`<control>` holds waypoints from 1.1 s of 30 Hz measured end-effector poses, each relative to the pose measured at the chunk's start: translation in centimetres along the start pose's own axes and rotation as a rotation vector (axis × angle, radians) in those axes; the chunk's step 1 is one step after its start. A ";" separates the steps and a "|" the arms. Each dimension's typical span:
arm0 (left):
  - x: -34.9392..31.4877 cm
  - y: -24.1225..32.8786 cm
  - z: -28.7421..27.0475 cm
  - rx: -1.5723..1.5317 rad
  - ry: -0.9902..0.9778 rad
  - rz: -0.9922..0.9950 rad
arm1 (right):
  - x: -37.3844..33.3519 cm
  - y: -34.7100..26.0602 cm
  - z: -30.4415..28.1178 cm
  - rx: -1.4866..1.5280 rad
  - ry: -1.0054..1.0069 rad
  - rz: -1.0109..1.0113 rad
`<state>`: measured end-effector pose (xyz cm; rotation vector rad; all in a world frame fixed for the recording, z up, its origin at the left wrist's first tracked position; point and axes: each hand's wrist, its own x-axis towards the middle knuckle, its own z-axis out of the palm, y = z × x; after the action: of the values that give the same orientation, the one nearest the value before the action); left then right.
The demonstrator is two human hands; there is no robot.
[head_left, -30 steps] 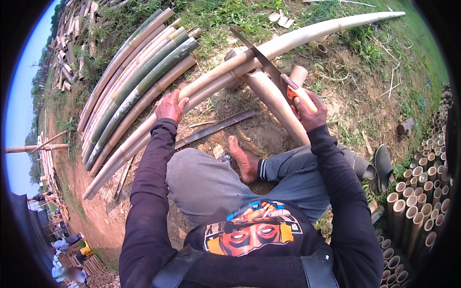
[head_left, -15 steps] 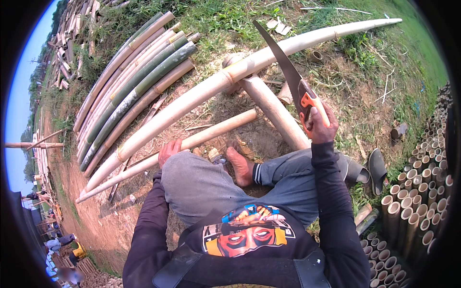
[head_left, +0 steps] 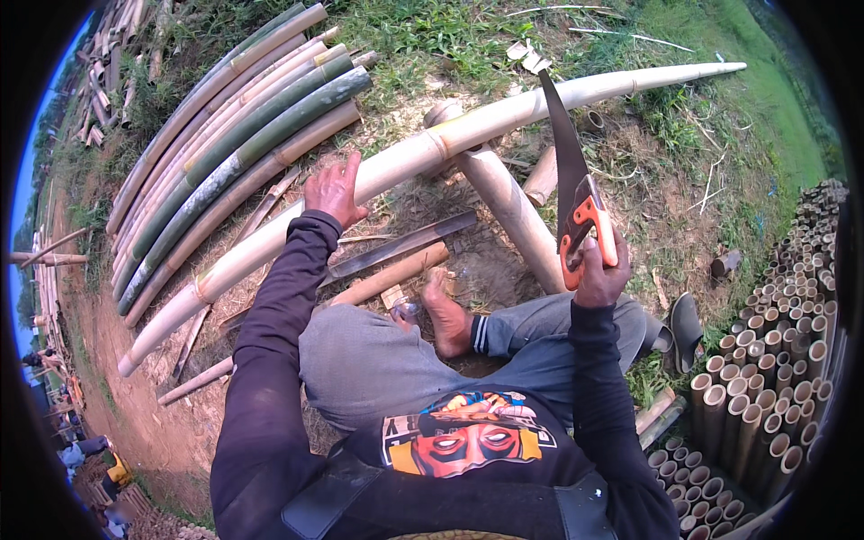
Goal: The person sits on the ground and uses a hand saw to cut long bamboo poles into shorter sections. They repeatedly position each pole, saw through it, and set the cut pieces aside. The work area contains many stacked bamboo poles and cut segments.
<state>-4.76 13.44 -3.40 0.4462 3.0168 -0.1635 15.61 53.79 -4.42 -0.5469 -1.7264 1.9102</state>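
Gripping a saw (head_left: 576, 175) by its orange handle (head_left: 605, 232), the right hand (head_left: 601, 274) sits on the seated person's side of a long, pale bamboo pole (head_left: 495, 122). The pole stretches ahead from lower left to upper right, and the upward-pointing blade (head_left: 564, 135) crosses its long axis steeply in view; whether they touch is unclear. The left hand (head_left: 333, 191), nearer the pole, rests on it, fingers loosely spread.

Saw handle (head_left: 605, 236): orange | long pole (head_left: 504, 121): cream | trousers (head_left: 360, 364): grey | shirt (head_left: 450, 493): black, printed
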 end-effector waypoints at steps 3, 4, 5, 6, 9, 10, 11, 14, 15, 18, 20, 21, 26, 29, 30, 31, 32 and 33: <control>0.7 -1.1 -0.5 -0.087 -0.203 -0.030 | -0.9 -1.3 0.7 0.017 -0.004 -0.029; 0.2 -1.7 -0.4 -0.106 -0.195 -0.015 | -1.2 -2.0 0.8 0.013 -0.015 -0.044; -0.6 -2.5 -0.2 -0.113 -0.165 -0.017 | -1.4 -2.6 0.9 0.007 -0.022 -0.057; -1.4 -3.4 0.0 -0.137 -0.156 -0.020 | -1.7 -3.2 0.8 0.002 -0.034 -0.068; -4.1 -6.4 0.4 -0.163 -0.107 -0.046 | -2.5 -4.2 0.8 -0.083 -0.137 -0.178; -4.7 -7.5 0.4 -0.162 -0.108 -0.055 | -2.8 -4.1 0.9 -0.058 -0.175 -0.151; -5.2 -8.4 0.4 -0.162 -0.121 -0.062 | -3.1 -3.8 1.1 -0.028 -0.209 -0.138; -6.0 -9.8 0.8 -0.156 -0.143 -0.101 | -4.0 -2.0 2.8 0.034 -0.251 -0.070; -6.0 -9.9 0.9 -0.144 -0.139 -0.117 | -4.2 -1.1 3.7 0.036 -0.252 -0.072; -6.0 -9.6 1.0 -0.113 -0.125 -0.119 | -5.1 0.8 6.2 0.020 -0.276 -0.094; -5.9 -9.4 0.9 -0.085 -0.130 -0.130 | -5.5 1.7 7.6 -0.117 -0.297 -0.173; -6.0 -9.3 0.9 -0.072 -0.126 -0.132 | -5.7 1.9 8.0 -0.144 -0.269 -0.269; -5.9 -9.3 0.8 -0.082 -0.139 -0.136 | -6.4 1.8 8.3 -0.060 -0.313 -0.175; -5.9 -9.3 1.0 -0.076 -0.146 -0.142 | -6.3 2.0 8.2 -0.072 -0.330 -0.177; -5.9 -9.3 1.0 -0.075 -0.140 -0.144 | -6.1 2.1 8.3 -0.090 -0.322 -0.190; -5.9 -9.3 1.0 -0.076 -0.138 -0.144 | -5.9 2.2 8.4 -0.108 -0.312 -0.203; -5.9 -9.2 0.9 -0.081 -0.133 -0.145 | -5.7 2.3 8.5 -0.125 -0.310 -0.206; -6.0 -9.1 0.8 -0.085 -0.127 -0.146 | -5.5 2.4 8.4 -0.142 -0.308 -0.210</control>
<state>-1.68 2.96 -2.73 0.1996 2.9163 -0.0693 14.68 43.58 -6.03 -0.1153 -2.0346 1.8029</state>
